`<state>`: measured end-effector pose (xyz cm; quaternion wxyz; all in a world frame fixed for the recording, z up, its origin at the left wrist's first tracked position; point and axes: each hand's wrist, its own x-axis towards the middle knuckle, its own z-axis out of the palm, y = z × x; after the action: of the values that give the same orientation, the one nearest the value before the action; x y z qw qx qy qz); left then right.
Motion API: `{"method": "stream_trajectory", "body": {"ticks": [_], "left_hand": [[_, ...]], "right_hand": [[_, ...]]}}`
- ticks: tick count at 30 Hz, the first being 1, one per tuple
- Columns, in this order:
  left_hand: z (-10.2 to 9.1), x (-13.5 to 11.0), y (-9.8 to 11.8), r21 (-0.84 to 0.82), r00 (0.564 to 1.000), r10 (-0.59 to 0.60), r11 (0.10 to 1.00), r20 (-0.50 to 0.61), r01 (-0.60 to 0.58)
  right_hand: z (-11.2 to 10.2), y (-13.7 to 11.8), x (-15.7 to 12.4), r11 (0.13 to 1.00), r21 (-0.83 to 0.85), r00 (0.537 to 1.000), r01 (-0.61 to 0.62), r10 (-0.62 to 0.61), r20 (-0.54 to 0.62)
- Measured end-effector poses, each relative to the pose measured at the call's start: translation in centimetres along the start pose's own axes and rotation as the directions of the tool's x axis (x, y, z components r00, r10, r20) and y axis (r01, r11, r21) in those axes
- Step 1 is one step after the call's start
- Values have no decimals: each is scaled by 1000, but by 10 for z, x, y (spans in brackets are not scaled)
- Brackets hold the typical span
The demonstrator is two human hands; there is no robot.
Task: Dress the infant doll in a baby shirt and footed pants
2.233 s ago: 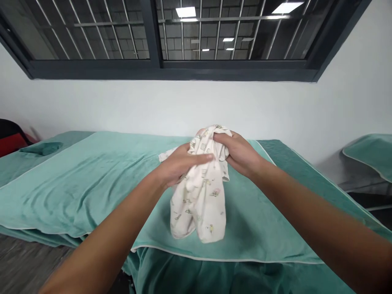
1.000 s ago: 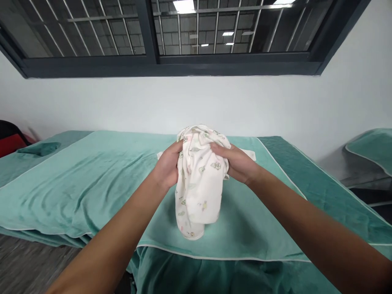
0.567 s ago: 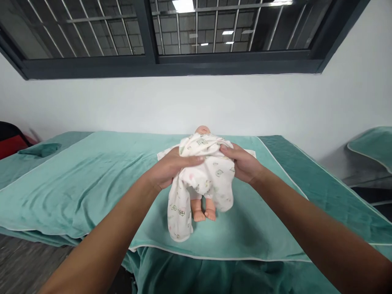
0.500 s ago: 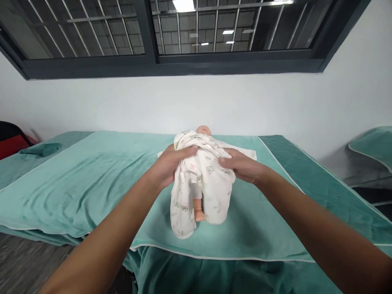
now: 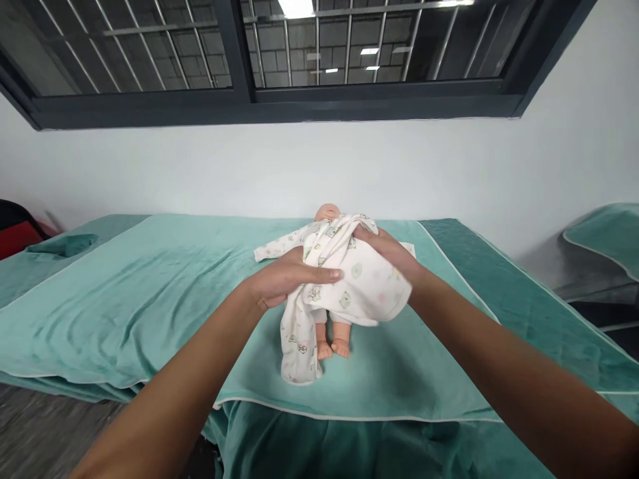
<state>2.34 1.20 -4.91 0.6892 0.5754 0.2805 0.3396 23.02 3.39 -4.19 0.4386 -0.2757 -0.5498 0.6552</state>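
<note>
A baby doll (image 5: 333, 344) lies on its back on a teal towel (image 5: 150, 299), its head toward the wall and its bare feet toward me. A white printed baby garment (image 5: 359, 286) is draped over the doll's body. My left hand (image 5: 289, 279) lies on the garment's left side with the fingers pinching the cloth. My right hand (image 5: 389, 253) grips the garment's upper right part, and a fold of cloth hangs over the wrist. One sleeve of the garment spreads out to the left on the towel.
The towel covers a bed with a darker teal sheet (image 5: 524, 299) showing at the right. A small folded teal cloth (image 5: 62, 244) lies at the far left beside a red and black object (image 5: 14, 233). A white wall and dark-framed window stand behind. Another teal-covered surface (image 5: 606, 233) shows at the right edge.
The bunched garment was lowered from in front of me onto the doll. Since half a second ago the right side was pulled up and right, baring both feet.
</note>
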Motion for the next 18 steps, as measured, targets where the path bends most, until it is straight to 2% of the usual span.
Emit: {"method": "stream_trajectory", "body": {"ticks": [3,6,8,10,12,14,15,18], "left_hand": [[1,1,0,-35,993,43,998,-112,-47],[3,6,-3,-83,970,80,991,-228,-101],[2,9,-8,-126,965,68,987,-253,-102],[0,10,-14,-157,967,-27,988,-253,-14],[-2,9,-24,-123,958,-170,982,-233,145],[-2,6,-34,22,947,-261,963,-189,270],[-1,4,-39,144,949,-270,945,-161,294],[7,-1,-53,543,972,-221,809,-76,226]], "right_hand": [[-6,-6,-2,997,-77,995,19,-11,101],[-10,-14,-1,954,-294,975,-52,112,191],[-10,-12,-3,917,-381,966,-115,192,171],[-8,-1,-8,912,-368,968,-182,232,96],[-7,21,-20,922,-301,966,-245,258,2],[-6,47,-37,924,-248,957,-291,278,-87],[-6,61,-47,916,-244,947,-318,295,-125],[-5,94,-75,884,-290,923,-366,305,-234]]}}
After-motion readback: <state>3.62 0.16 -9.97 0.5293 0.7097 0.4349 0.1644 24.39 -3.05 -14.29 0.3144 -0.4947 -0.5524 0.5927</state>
